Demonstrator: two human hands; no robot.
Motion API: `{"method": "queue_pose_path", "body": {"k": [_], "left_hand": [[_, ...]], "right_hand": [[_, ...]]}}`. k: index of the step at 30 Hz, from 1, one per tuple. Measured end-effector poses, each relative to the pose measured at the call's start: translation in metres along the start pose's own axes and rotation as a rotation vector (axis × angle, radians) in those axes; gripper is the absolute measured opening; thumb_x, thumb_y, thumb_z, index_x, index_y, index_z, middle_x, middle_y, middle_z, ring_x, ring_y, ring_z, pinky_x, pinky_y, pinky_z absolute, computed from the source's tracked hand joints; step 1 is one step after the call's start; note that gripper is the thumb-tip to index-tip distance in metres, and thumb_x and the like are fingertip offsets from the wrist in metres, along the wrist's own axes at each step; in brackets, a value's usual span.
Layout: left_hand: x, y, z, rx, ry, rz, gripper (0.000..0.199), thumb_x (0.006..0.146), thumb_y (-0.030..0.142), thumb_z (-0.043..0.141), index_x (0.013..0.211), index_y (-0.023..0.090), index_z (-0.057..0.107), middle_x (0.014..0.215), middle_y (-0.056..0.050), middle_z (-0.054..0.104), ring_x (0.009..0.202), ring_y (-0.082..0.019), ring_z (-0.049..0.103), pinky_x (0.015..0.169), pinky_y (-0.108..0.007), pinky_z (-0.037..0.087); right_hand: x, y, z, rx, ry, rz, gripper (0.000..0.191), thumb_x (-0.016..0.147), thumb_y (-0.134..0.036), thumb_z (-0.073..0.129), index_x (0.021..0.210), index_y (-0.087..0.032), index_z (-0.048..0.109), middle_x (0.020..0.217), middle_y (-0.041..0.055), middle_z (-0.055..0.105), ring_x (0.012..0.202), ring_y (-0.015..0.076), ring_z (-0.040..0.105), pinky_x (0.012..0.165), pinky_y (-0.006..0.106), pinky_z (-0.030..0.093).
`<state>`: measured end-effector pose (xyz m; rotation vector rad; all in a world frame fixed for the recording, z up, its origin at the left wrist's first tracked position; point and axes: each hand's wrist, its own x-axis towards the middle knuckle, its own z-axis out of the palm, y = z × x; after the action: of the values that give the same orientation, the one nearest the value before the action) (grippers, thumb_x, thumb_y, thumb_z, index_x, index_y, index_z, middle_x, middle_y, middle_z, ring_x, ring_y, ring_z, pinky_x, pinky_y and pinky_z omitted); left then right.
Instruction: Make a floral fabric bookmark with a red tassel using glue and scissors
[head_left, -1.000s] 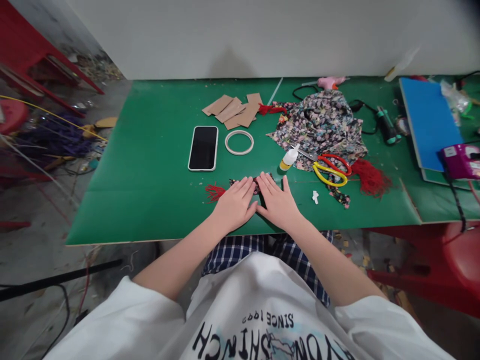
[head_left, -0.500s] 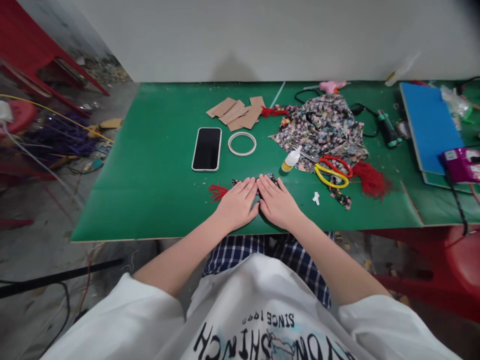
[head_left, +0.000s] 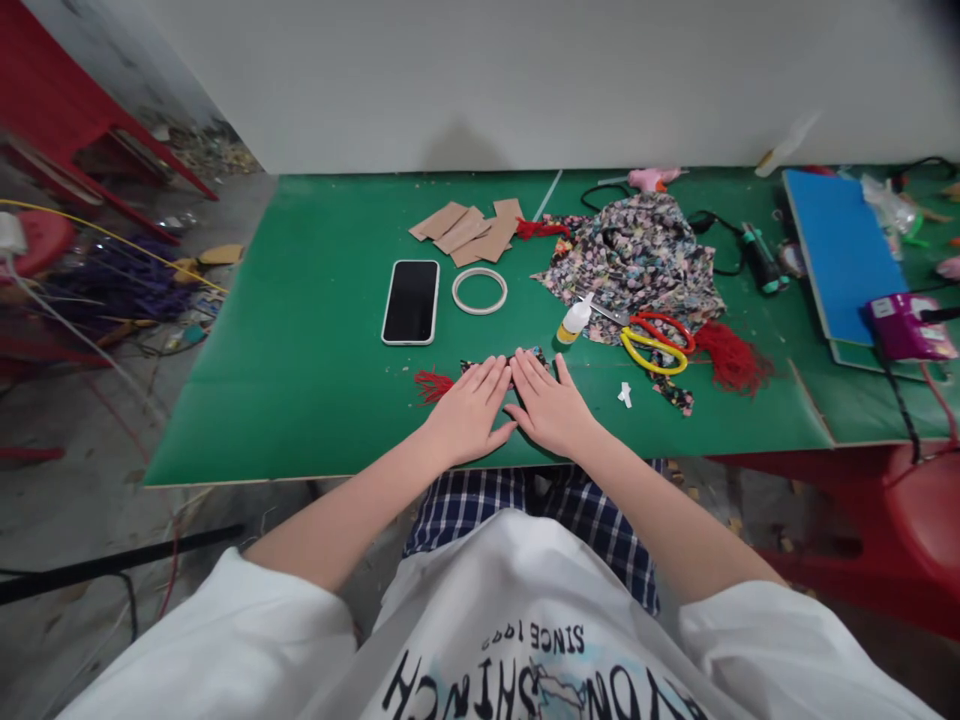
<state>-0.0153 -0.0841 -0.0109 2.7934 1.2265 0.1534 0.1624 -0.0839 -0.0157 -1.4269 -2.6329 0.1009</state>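
Note:
Both hands lie flat, side by side, on a small floral fabric piece [head_left: 537,354] near the table's front edge; most of it is hidden beneath them. My left hand [head_left: 466,408] has its fingers stretched out over the fabric's left part. A red thread tassel [head_left: 433,386] sticks out beyond that end. My right hand [head_left: 553,408] presses on the right part with straight fingers, its thumb pointing toward the left hand. A white glue bottle [head_left: 575,319] with a yellow label stands just beyond the right hand. Scissors [head_left: 654,345] with red and yellow handles lie farther right.
On the green table [head_left: 300,400] are a phone [head_left: 411,302], a tape roll [head_left: 479,291], cardboard pieces [head_left: 474,232], floral cloth [head_left: 637,255], red threads [head_left: 731,358], white scraps [head_left: 625,394] and a pink glue gun [head_left: 652,179]. A blue board [head_left: 847,255] lies at the right.
The view has shifted slightly, moving the table's things a little left in the picture. Both hands remain flat on the fabric piece; the right thumb now sits higher, closer to the left hand.

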Motion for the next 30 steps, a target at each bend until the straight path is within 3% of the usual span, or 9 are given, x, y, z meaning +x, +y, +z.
{"method": "queue_pose_path", "body": {"k": [11, 15, 19, 24, 30], "left_hand": [[0.003, 0.001, -0.008, 0.009, -0.034, -0.020, 0.069, 0.088, 0.050, 0.038, 0.137, 0.003, 0.031, 0.145, -0.020, 0.029, 0.136, -0.029, 0.025, 0.112, -0.047, 0.015], [0.009, -0.001, -0.015, -0.035, -0.021, -0.044, 0.065, 0.089, 0.052, 0.036, 0.135, 0.005, 0.037, 0.141, -0.019, 0.038, 0.132, -0.029, 0.034, 0.110, -0.048, 0.021], [0.018, -0.004, -0.021, -0.103, 0.060, -0.053, 0.055, 0.089, 0.049, 0.038, 0.123, 0.009, 0.052, 0.130, -0.018, 0.050, 0.121, -0.029, 0.046, 0.105, -0.048, 0.031], [0.024, -0.005, -0.021, -0.156, 0.229, -0.126, 0.035, 0.090, 0.031, 0.041, 0.112, 0.010, 0.058, 0.137, -0.022, 0.039, 0.122, -0.031, 0.044, 0.099, -0.047, 0.040], [0.015, -0.025, -0.025, -0.219, 0.301, -0.233, 0.033, 0.090, 0.025, 0.039, 0.118, 0.015, 0.054, 0.139, -0.015, 0.041, 0.130, -0.027, 0.037, 0.106, -0.050, 0.032]], "right_hand": [[-0.002, 0.007, -0.003, 0.011, -0.039, -0.011, 0.069, 0.090, -0.051, 0.031, 0.143, -0.008, 0.022, 0.148, 0.0151, 0.024, 0.138, 0.0250, 0.023, 0.110, 0.057, 0.010], [-0.008, 0.018, -0.012, 0.053, -0.027, -0.012, 0.063, 0.092, -0.048, 0.031, 0.141, -0.008, 0.029, 0.146, 0.0131, 0.030, 0.137, 0.0240, 0.024, 0.111, 0.053, 0.016], [-0.017, 0.030, -0.020, 0.151, 0.095, 0.087, 0.052, 0.094, -0.038, 0.030, 0.137, -0.010, 0.038, 0.142, 0.0117, 0.038, 0.136, 0.0217, 0.027, 0.110, 0.046, 0.026], [-0.023, 0.035, -0.018, 0.217, 0.163, 0.089, 0.050, 0.093, -0.034, 0.035, 0.137, -0.010, 0.039, 0.141, 0.0132, 0.040, 0.136, 0.0213, 0.028, 0.110, 0.044, 0.028], [-0.022, 0.032, -0.016, 0.256, 0.175, 0.098, 0.050, 0.093, -0.033, 0.034, 0.140, -0.014, 0.034, 0.142, 0.0114, 0.039, 0.136, 0.0202, 0.028, 0.110, 0.045, 0.029]]}}
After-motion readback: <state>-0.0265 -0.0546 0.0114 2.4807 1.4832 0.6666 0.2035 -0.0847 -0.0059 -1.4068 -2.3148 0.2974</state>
